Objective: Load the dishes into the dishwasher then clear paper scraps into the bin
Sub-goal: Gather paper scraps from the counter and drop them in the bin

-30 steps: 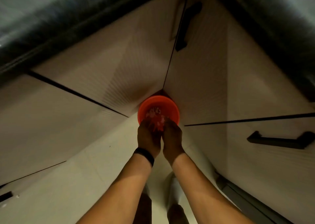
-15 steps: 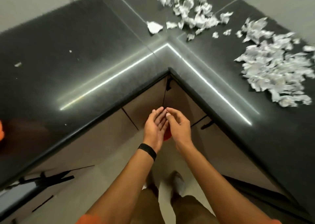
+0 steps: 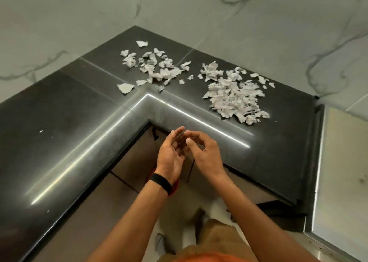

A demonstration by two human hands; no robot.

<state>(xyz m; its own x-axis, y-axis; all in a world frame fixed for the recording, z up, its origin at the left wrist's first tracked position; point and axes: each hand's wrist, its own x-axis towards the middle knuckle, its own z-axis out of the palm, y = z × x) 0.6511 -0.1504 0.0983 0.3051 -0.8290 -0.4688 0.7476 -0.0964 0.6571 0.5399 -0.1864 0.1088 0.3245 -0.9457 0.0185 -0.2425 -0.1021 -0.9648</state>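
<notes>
Both hands meet at the table's (image 3: 59,142) inner corner, the left hand (image 3: 171,156) and right hand (image 3: 207,154) loosely spread, fingertips touching, holding nothing. A red bin (image 3: 175,188) peeks below the left wrist, mostly hidden. Paper scraps (image 3: 235,94) lie farther back on the table.

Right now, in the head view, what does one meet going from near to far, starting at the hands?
left hand and right hand → inner corner edge of the black counter → large pile of paper scraps → smaller scattered scraps → marble wall
</notes>
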